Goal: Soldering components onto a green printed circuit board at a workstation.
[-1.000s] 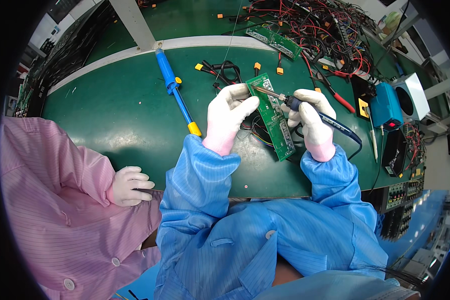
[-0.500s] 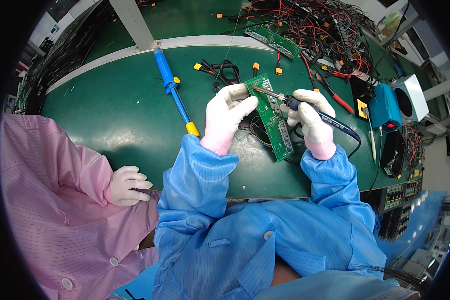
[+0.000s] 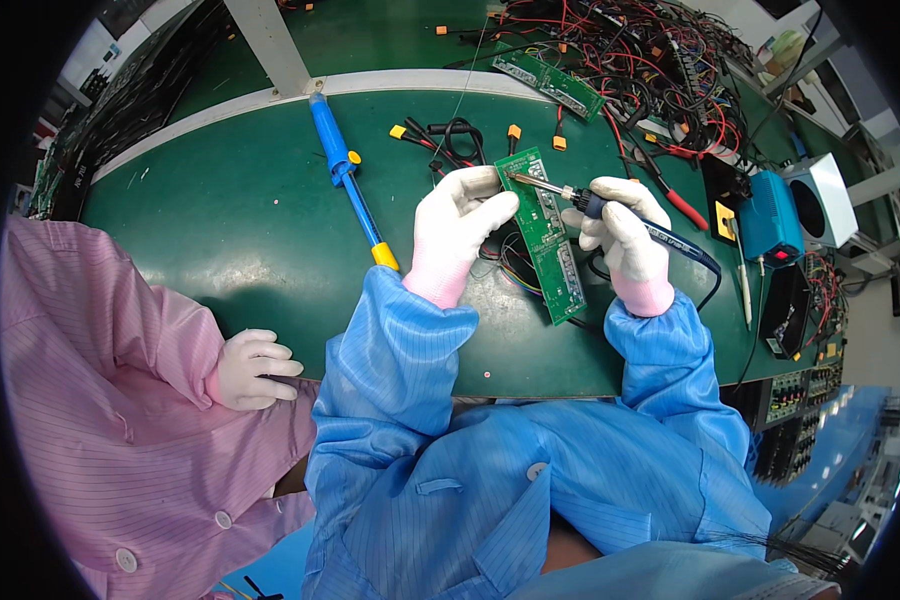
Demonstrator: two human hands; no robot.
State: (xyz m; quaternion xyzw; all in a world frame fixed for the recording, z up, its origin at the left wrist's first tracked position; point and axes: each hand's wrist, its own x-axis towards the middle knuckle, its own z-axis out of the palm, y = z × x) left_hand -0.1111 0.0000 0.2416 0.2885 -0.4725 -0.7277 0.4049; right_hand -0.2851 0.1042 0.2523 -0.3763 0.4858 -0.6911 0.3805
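Both arms bent, reaching forward side by side; left hand curled with thumb out, right hand fisted, gloved.

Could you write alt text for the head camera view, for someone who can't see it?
A person in a blue coat and white gloves holds a soldering iron in the right hand, its tip on a green circuit board that the left hand steadies. A blue desoldering pump lies on the green bench; a pink-sleeved co-worker's gloved hand rests at its edge.
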